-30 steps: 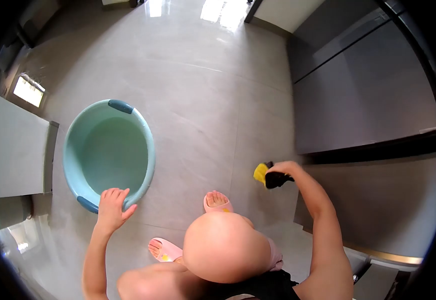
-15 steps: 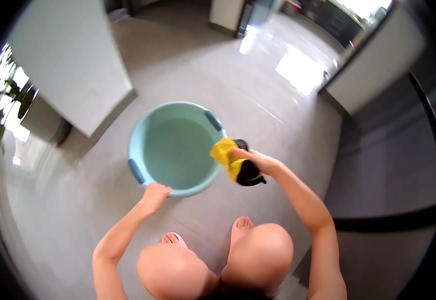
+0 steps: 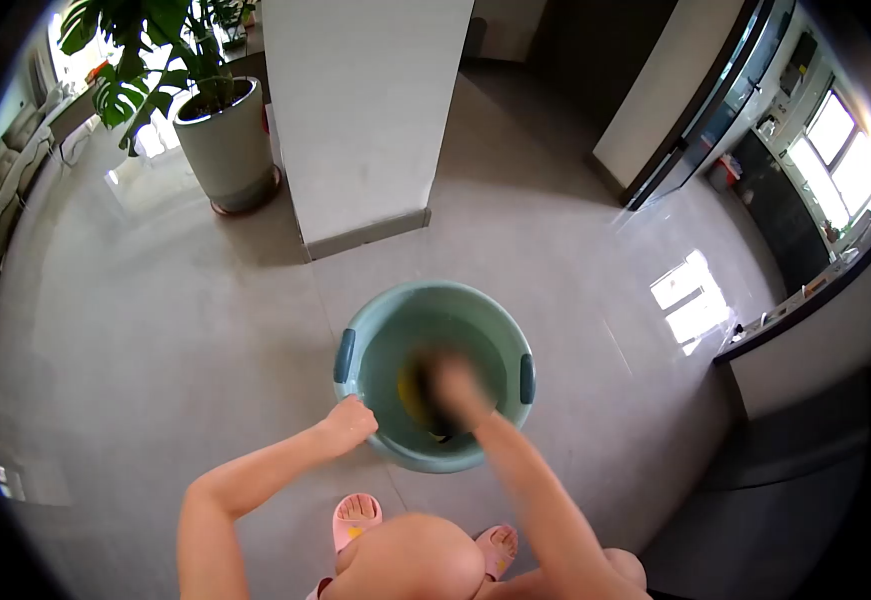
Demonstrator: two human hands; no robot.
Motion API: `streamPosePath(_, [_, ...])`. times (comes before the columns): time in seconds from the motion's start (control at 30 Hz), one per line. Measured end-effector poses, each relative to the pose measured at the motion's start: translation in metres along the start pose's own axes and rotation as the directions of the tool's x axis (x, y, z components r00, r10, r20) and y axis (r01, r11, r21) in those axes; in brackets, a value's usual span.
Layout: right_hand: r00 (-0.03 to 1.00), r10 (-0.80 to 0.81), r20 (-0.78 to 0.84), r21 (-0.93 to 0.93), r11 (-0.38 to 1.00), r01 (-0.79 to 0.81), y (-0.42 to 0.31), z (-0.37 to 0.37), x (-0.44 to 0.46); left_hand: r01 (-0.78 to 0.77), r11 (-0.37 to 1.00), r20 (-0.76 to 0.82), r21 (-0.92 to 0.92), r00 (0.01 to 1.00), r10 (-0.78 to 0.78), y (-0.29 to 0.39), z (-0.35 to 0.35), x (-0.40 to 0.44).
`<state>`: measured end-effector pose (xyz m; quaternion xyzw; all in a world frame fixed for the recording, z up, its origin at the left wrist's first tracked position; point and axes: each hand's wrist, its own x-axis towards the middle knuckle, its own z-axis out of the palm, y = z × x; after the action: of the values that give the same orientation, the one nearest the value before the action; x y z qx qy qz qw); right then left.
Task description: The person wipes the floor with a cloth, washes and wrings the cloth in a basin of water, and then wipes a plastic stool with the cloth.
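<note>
A round light-green basin with blue-grey handle grips stands on the floor before me, with water in it. My left hand is closed on its near-left rim, just below the left grip. Inside the basin my right hand, smeared by motion, is on a yellow and black fabric item. The item blurs along with the hand, and its exact kind cannot be made out. My fingers on that side do not show clearly.
My feet in pink slippers are just in front of the basin. Beyond it stands a white pillar, with a potted plant to its left. A dark cabinet-like surface is at the right. A sofa lines the far left.
My right hand has moved the yellow and black item from beside the right rim into the basin. My left hand stays on the rim. The view has swung, showing more of the plant.
</note>
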<state>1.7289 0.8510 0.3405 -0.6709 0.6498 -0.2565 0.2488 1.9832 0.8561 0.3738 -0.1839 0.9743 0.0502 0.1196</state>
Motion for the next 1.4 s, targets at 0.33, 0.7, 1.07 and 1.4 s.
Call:
streamPosePath(0.33, [1.0, 0.004, 0.017, 0.189, 0.982, -0.007, 0.008, 0.069, 0.022, -0.077, 0.987, -0.008, 0.14, 0.997, 0.079, -0.131, 0.014, -0.045])
streamPosePath(0.7, [0.838, 0.4, 0.371, 0.466, 0.701, -0.541, 0.051, 0.058, 0.041, 0.144, 0.973, 0.262, 0.181, 0.947, -0.188, -0.104, -0.016, -0.039])
streamPosePath(1.07, [0.73, -0.584, 0.355, 0.145, 0.806, 0.574, -0.027, -0.072, 0.053, -0.003, 0.685, -0.232, -0.729, 0.942, -0.243, -0.052, -0.071, 0.048])
streamPosePath(1.4, [0.803, -0.161, 0.574, -0.072, 0.967, 0.246, -0.112, -0.171, 0.043, -0.236, 0.532, -0.431, -0.813, 0.859, -0.276, -0.064, -0.074, 0.036])
